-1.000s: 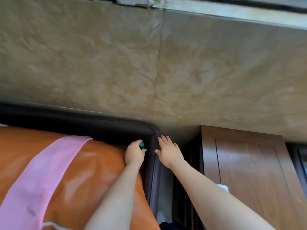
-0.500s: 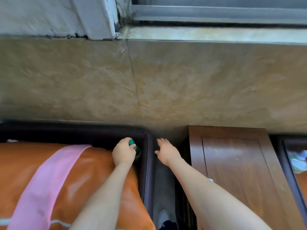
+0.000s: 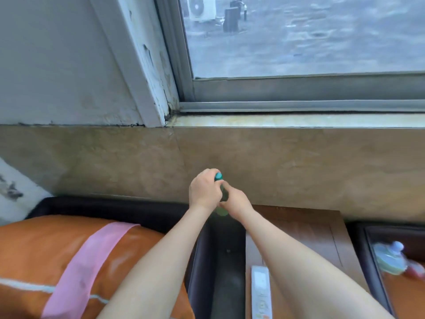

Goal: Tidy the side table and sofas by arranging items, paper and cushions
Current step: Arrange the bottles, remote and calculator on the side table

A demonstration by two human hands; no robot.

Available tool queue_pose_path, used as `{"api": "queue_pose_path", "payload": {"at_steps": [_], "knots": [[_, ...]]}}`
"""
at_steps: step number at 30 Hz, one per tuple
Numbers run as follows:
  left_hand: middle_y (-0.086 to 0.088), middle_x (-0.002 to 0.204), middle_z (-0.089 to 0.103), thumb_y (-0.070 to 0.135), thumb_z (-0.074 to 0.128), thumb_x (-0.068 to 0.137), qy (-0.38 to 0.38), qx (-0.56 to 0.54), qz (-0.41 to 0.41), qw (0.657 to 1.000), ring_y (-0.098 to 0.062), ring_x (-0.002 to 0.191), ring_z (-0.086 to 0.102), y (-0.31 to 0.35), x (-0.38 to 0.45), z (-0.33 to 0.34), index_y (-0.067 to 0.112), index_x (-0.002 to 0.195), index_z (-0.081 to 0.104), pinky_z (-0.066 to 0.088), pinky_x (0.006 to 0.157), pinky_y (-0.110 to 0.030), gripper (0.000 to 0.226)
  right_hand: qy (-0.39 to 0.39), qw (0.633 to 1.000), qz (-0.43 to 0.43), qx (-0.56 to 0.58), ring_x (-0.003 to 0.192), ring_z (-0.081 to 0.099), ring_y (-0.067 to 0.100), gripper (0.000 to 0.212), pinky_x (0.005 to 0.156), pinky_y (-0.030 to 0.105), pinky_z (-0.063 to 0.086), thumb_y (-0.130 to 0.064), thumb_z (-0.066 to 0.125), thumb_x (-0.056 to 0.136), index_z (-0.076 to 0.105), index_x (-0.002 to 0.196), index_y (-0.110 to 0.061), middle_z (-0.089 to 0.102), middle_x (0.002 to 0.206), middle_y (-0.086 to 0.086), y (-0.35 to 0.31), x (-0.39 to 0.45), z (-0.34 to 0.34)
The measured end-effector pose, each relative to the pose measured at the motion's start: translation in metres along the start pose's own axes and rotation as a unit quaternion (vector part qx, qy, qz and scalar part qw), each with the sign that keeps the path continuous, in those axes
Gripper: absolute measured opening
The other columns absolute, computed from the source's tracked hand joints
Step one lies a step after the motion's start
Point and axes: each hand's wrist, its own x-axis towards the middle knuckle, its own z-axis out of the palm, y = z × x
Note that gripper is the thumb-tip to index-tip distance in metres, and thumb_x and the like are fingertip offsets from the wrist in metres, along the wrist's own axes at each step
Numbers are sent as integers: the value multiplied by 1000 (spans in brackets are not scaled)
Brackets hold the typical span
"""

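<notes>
We see the orange sofa [image 3: 57, 261] at left and the wooden bench [image 3: 310, 229] at right, a white remote [image 3: 261, 293] lying on it. Above the gap between them, our left hand [image 3: 203, 191] grips a green-capped bottle [image 3: 218, 176]; our right hand [image 3: 235, 200] pinches its body.

A grey-framed window [image 3: 299, 93] fills the upper right, giving daylight and a view of a grey rooftop with an air-conditioning unit [image 3: 202, 8]. Left of it runs a white wall [image 3: 57, 61] with peeling paint at the corner. Below, a beige marbled ledge [image 3: 299, 162] spans the width, its surface possibly stone tile.
</notes>
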Motion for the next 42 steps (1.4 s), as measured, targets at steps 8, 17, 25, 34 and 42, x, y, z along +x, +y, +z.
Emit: {"api": "queue_pose_path", "payload": {"at_steps": [8, 17, 25, 34, 42], "knots": [[-2, 109, 66, 15, 56, 90, -71, -34, 35, 996, -23, 101, 57, 69, -5, 41, 13, 110, 65, 40, 81, -29, 22, 128, 988, 67, 51, 88, 59, 28, 17, 62, 29, 37, -9, 61, 82, 64, 98, -10, 66, 92, 7, 52, -27, -58], [-5, 116, 67, 8, 64, 86, -176, -237, -91, 951, -14, 108, 61, 38, 0, 93, 9, 122, 62, 44, 91, -19, 35, 161, 968, 138, 136, 90, 62, 27, 23, 73, 32, 47, -7, 68, 76, 66, 99, -7, 67, 95, 9, 94, -2, -40], [-14, 149, 37, -9, 36, 95, -304, -260, -189, 897, -21, 138, 35, -7, -13, 126, 4, 147, 26, 26, 103, -16, 55, 211, 955, 146, 149, 89, 60, 29, 18, 69, 32, 43, -11, 69, 79, 63, 93, -3, 66, 95, 12, 100, 27, -26], [-3, 158, 13, -21, 25, 85, -381, -288, -184, 859, -18, 146, 15, -9, -5, 146, 19, 152, 2, 14, 118, -32, 81, 205, 966, 133, 89, 93, 60, 33, 25, 71, 33, 43, -12, 70, 80, 62, 100, 1, 65, 100, 17, 98, 46, -28], [-5, 157, 18, -15, 33, 87, -381, -276, -188, 862, -20, 144, 21, -4, -3, 154, 27, 151, -3, 22, 115, -32, 85, 217, 963, 154, 50, 104, 55, 31, 36, 82, 35, 45, -15, 69, 82, 54, 112, -3, 53, 116, 14, 97, 48, -21]]}}
